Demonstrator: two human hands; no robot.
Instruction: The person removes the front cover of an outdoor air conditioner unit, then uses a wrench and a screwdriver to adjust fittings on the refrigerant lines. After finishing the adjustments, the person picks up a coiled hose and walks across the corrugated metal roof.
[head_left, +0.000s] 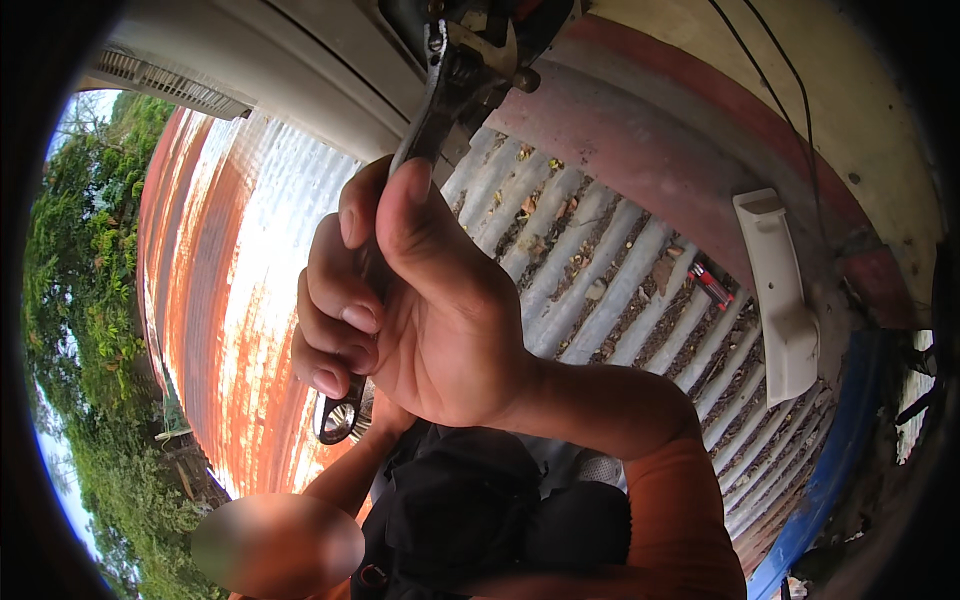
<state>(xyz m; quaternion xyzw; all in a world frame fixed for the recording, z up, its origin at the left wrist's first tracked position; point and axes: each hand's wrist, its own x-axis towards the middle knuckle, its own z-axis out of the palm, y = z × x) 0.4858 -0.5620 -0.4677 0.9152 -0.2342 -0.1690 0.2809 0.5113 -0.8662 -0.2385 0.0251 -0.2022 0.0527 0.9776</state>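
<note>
My right hand [415,285] is closed around a long metal wrench [423,120], thumb along its shank. The wrench's upper end is up against a dark metal fitting [500,60] at the top; its ring end [338,422] shows below my fingers. My left hand [393,408] is lower, behind my right hand, its fingers hidden, so I cannot tell what it holds or touches.
A pale housing with a grille [170,80] is at upper left. Corrugated metal roofing [230,280], rusty in places, lies below, with dry leaves. An off-white plastic cover [780,300], small red items [710,285] and a blue edge [815,490] are rightward; trees [70,300] stand left.
</note>
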